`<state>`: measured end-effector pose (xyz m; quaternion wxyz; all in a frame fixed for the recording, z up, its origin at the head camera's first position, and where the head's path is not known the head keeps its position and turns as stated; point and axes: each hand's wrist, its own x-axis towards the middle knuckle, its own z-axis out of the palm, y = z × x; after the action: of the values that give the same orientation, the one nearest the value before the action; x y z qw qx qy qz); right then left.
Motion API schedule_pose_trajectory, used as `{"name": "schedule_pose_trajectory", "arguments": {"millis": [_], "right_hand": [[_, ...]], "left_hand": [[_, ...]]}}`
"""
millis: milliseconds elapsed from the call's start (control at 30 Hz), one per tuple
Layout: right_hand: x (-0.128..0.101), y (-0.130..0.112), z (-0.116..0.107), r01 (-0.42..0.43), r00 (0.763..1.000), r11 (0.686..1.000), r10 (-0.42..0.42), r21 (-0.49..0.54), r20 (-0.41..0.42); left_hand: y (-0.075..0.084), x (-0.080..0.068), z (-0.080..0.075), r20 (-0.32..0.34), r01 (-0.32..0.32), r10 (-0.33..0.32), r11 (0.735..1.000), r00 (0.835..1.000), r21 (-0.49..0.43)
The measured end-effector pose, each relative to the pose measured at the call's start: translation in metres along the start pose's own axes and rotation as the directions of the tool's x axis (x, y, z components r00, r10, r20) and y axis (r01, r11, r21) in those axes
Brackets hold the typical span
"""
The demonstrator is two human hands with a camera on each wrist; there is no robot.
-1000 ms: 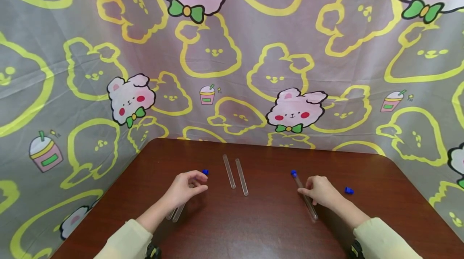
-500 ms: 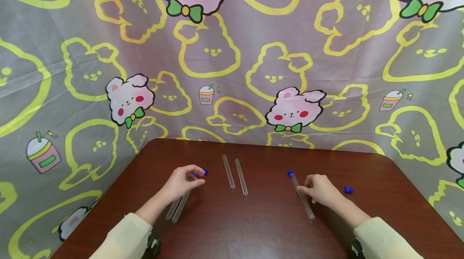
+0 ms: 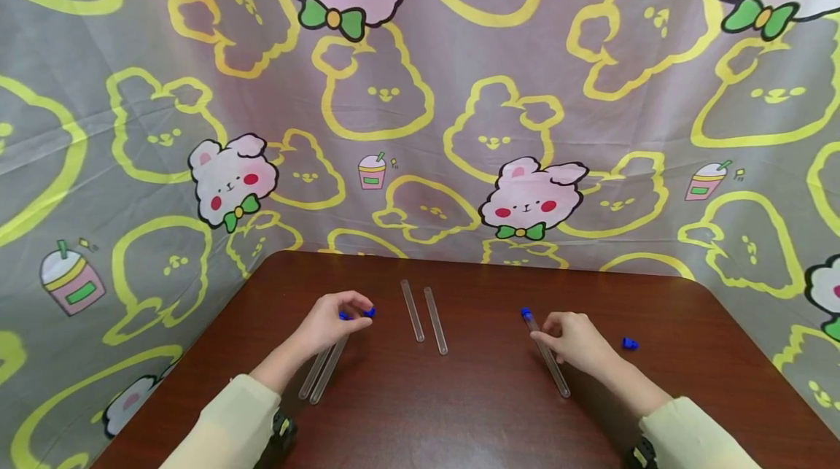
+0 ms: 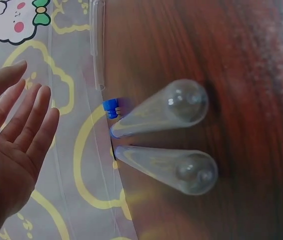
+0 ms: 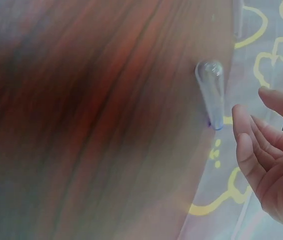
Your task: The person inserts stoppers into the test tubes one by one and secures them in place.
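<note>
My left hand (image 3: 333,321) hovers over the far ends of two clear test tubes (image 3: 330,370) lying side by side at left. Its fingertips are by a loose blue cap (image 3: 370,313); in the left wrist view that cap (image 4: 111,108) lies on the table, apart from the relaxed fingers. Blue shows at the tubes' far ends, partly hidden by the hand in the head view. On the right lies a test tube (image 3: 548,361) with a blue cap (image 3: 526,314) in its end. Beside it is my right hand (image 3: 577,341), its fingers loosely bent and holding nothing in the right wrist view.
Two more test tubes (image 3: 413,311), without caps, lie near the middle of the brown table (image 3: 459,418). Another loose blue cap (image 3: 630,343) lies to the right, past the right hand. A patterned curtain (image 3: 420,163) hangs behind the table and at both sides.
The capped tube on the right has shifted slightly left, and my right hand has let it go. My left hand has drawn back a little, then moved forward to the loose blue cap.
</note>
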<state>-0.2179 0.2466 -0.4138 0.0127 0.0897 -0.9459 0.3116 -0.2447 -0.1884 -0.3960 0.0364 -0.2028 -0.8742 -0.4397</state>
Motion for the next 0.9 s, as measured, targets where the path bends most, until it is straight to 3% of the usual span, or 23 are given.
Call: {"name": "schedule_pose_trajectory", "arguments": {"millis": [367,633,900], "right_hand": [[-0.006,-0.015,-0.001,0.064,0.998,0.997,-0.062,0.044,-0.031],[-0.01,-0.022,0.0,0.109,0.994,0.988,-0.106,0.105,-0.04],[-0.017,-0.032,0.001,0.173,0.985,0.971,-0.169,0.166,-0.041]], "left_hand": [[-0.004,0.005,-0.002,0.03,0.001,-0.001,1.0,1.0,0.016],[-0.008,0.013,-0.002,0.021,-0.041,0.04,0.999,0.999,0.027],[-0.015,0.02,0.001,0.033,-0.023,0.022,0.999,0.999,0.031]]}}
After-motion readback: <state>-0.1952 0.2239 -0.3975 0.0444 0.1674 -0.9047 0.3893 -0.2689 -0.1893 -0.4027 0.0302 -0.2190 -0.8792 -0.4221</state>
